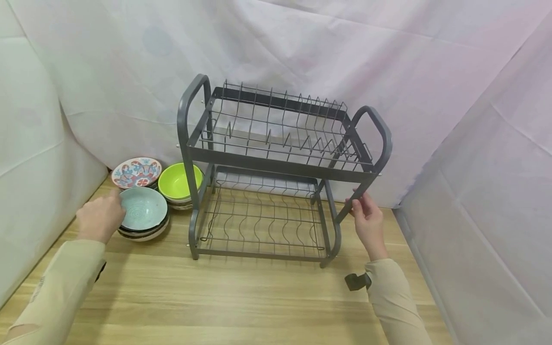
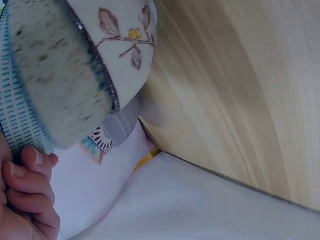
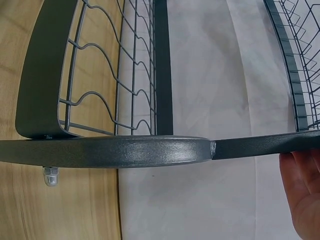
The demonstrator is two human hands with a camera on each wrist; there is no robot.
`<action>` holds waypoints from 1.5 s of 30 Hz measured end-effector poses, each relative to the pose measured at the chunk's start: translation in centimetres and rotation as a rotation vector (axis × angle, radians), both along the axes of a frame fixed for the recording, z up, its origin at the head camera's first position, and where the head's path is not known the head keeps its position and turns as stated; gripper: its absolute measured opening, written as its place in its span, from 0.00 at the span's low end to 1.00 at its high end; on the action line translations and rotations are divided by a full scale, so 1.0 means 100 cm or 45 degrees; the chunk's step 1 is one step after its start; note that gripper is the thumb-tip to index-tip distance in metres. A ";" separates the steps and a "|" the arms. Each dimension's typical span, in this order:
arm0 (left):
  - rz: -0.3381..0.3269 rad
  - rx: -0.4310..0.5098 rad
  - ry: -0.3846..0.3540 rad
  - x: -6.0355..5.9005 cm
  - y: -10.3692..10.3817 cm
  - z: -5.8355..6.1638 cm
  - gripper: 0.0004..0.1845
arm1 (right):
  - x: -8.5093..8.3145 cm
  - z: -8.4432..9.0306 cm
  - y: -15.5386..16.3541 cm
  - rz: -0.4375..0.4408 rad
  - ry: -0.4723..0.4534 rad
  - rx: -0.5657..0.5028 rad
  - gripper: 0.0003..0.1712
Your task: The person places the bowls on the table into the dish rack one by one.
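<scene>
**K:** On the worktop (image 1: 258, 297), dead centre: grey two-tier dish rack (image 1: 276, 143), both tiers bare. Right hand (image 1: 366, 218) grips the slanted side brace at the rack's right end, fingers curled round the bar. Looks like a steadying hold so the frame doesn't skate on the wood.

**M:** Wrist view agrees?

**K:** Yes. Right wrist camera shows fingers (image 3: 302, 185) against the underside of the bar, lower wire shelf beyond it.

**M:** Left side?

**K:** Left hand (image 1: 100, 218) is at the near stack of bowls, on the rim of the top one, the pale blue-green bowl (image 1: 143, 207). Left wrist view shows curled fingers (image 2: 30, 190) against that bowl's outer wall. I read it as pinching the rim; thumb is hidden, so not fully certain.

**M:** Other crockery?

**K:** Lime green bowl (image 1: 178, 181) on its own stack, touching the rack's left leg. Red-and-blue patterned bowl (image 1: 136, 172) behind, against the white backdrop sheet (image 1: 129, 72). All stacked just left of the rack, within short reach of it.
</scene>
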State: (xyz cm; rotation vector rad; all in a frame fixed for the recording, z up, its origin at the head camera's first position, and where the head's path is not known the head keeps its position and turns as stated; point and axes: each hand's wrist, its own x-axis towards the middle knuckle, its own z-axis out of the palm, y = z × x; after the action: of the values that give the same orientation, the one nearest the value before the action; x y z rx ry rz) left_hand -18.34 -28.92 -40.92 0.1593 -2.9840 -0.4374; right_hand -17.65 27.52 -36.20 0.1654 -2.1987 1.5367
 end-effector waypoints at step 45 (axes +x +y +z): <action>-0.268 0.048 0.347 0.095 0.070 0.029 0.04 | -0.001 0.000 0.000 -0.004 -0.004 0.017 0.17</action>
State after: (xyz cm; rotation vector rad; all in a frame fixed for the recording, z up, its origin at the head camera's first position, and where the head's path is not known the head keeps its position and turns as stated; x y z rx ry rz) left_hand -8.85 -21.88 -38.06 -0.1980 -2.7338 -0.4940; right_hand -17.78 27.52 -36.20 0.1642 -2.2113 1.5215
